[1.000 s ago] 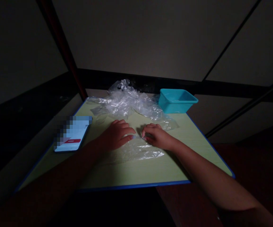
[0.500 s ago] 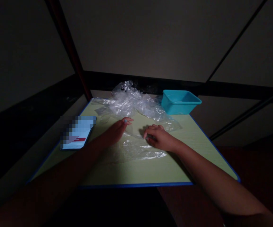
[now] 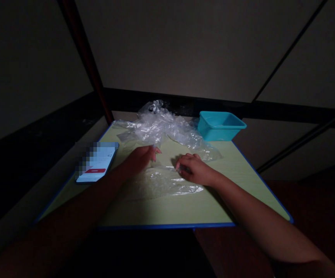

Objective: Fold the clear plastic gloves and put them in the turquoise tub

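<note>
The bag (image 3: 171,183) could slip askew — only the right hand (image 3: 194,170) pinches its edge; the left hand (image 3: 141,158) is loose, fingers parted.

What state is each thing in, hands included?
Left hand: fingers loosely bent, grip unclear
Right hand: fingers curled at the edge of the near plastic, grip unclear
Near plastic: spread out, wrinkled
Plastic pile: crumpled, heaped
Turquoise bin: upright, open-topped
Phone: lying screen up, lit, partly pixelated
</note>
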Action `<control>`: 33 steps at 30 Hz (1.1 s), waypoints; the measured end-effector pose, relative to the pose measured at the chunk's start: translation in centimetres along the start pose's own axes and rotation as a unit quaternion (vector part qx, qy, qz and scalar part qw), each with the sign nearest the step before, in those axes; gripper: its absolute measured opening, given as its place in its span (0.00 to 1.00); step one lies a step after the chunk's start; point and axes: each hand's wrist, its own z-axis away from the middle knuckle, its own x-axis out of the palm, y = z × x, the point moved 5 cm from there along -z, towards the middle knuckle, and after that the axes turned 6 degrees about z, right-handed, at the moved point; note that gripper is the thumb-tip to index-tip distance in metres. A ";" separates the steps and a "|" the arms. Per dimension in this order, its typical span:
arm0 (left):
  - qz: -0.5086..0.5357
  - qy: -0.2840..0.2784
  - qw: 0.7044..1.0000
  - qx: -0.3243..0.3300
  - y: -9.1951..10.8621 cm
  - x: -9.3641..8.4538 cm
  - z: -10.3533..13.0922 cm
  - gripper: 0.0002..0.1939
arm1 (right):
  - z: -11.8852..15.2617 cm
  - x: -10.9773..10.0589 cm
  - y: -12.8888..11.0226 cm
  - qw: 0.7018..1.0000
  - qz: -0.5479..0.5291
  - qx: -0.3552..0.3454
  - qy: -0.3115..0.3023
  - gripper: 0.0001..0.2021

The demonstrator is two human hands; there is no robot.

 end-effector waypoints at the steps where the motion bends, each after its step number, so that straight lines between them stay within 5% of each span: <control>1: -0.058 0.001 0.998 0.022 0.3 -0.2 0.1 0.26 | 0.0 0.0 0.0 1.000 0.000 0.002 -0.001 0.07; 4: -0.187 -0.040 0.978 0.082 1.0 0.0 0.5 0.16 | 0.0 0.0 0.1 1.000 -0.002 0.006 0.000 0.06; 11: -0.220 -0.130 0.961 0.100 1.2 1.0 1.1 0.23 | -0.1 -0.3 0.0 1.000 -0.007 0.011 0.017 0.04; 27: -0.175 -0.120 0.962 0.171 2.3 1.8 1.0 0.09 | -0.2 -0.5 0.2 0.999 0.015 0.008 0.050 0.07; 33: -0.168 -0.148 0.963 0.152 2.2 1.9 1.2 0.18 | -0.3 -0.7 0.5 0.997 0.026 0.031 0.060 0.06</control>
